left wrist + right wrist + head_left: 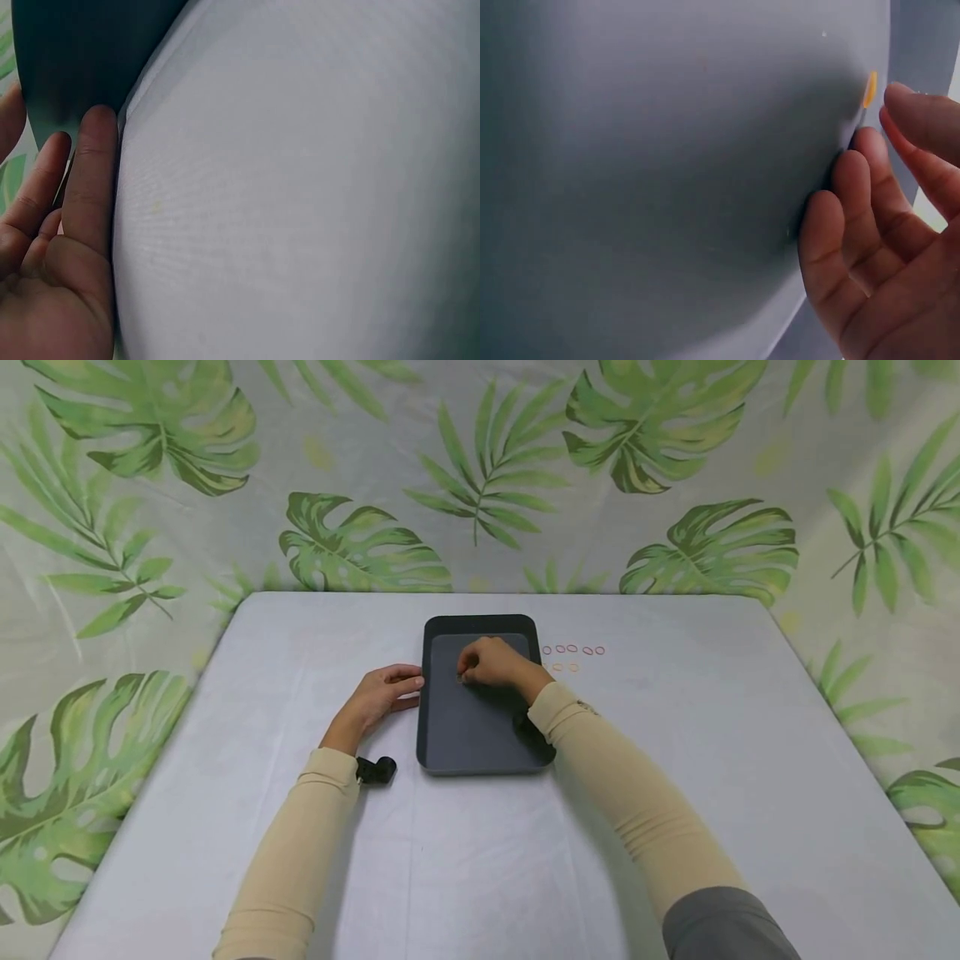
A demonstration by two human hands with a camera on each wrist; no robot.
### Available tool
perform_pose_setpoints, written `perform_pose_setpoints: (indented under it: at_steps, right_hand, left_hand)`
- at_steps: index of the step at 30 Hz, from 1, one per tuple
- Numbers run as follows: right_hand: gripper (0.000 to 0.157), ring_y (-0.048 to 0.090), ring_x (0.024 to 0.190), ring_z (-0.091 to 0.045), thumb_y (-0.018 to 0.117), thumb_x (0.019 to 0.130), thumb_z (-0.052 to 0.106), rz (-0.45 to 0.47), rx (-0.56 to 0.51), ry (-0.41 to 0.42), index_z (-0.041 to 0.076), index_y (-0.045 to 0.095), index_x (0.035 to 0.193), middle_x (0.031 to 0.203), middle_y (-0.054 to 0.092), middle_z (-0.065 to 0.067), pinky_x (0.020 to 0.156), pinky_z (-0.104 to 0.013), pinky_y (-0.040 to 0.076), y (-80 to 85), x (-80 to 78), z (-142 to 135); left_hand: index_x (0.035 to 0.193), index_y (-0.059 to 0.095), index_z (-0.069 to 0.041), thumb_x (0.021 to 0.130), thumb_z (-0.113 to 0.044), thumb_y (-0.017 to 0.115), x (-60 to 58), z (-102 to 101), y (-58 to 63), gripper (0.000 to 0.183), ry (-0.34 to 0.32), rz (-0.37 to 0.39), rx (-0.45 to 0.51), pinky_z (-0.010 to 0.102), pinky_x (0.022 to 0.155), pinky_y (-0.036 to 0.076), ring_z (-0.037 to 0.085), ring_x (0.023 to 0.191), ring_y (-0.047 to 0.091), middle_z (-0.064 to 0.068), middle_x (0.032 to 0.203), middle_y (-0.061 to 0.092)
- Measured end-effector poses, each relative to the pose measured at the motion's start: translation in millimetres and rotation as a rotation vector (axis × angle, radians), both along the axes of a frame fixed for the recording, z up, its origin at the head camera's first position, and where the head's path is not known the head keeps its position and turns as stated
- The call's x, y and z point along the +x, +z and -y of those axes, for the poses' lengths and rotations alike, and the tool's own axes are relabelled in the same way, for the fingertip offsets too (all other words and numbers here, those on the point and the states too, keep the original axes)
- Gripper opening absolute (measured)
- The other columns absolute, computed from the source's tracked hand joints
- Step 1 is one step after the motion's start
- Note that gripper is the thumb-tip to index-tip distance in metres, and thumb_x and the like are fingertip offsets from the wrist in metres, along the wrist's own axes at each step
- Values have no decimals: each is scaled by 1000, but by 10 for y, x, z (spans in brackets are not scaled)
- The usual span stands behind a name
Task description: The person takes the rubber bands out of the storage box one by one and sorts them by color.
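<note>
A dark grey rectangular tray [465,743] lies on the white-covered table. My left hand [384,695] rests at its left side, its fingertips against the outer wall; in the left wrist view its fingers look fairly straight. My right hand [491,662] reaches into the tray, its fingers bent and their tips down at the tray floor. Just beyond the thumb tip is a small yellow-orange loop [870,90], like a little rubber band, with a slight gap between it and the thumb. In the head view my fingers mostly hide this loop.
Right of the tray, several thin red loops [572,648] lie in a row on the table. Below them is a shorter row of orange loops [573,667], partly hidden by my right wrist. A leaf-patterned cloth [487,468] hangs behind the table.
</note>
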State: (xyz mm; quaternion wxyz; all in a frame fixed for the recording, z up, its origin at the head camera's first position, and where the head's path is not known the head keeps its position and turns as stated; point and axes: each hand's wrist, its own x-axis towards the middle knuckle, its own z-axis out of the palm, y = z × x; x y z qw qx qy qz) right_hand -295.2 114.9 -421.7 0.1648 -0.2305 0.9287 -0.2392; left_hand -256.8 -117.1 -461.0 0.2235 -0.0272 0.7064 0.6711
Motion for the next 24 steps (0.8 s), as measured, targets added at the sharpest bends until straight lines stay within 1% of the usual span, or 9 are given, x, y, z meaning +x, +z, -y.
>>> perform_pose_setpoints:
  at_steps: [6, 14, 24]
  right_hand:
    - [16, 65, 94, -23, 69, 92, 17, -21, 3, -32, 11, 75, 106, 105, 74, -8, 86, -36, 56, -68, -14, 16]
    - [14, 64, 88, -21, 72, 90, 19, -40, -6, -59, 12, 75, 101, 99, 74, -7, 81, -33, 55, -99, -17, 31]
    - [10, 63, 82, -18, 75, 88, 18, -39, -33, -83, 9, 76, 94, 94, 75, -7, 75, -28, 53, -98, -15, 27]
  left_hand:
    - [138, 55, -3, 97, -15, 65, 2, -4, -11, 44, 9, 8, -1, 33, 103, 57, 12, 113, 61, 11, 136, 56]
    - [138, 55, -3, 97, -14, 65, 1, -12, -17, 43, 16, 3, -1, 33, 103, 57, 11, 111, 61, 9, 131, 58]
    - [138, 55, -3, 97, -14, 65, 6, -15, 3, 43, 19, 4, -3, 35, 106, 55, 14, 116, 59, 11, 135, 56]
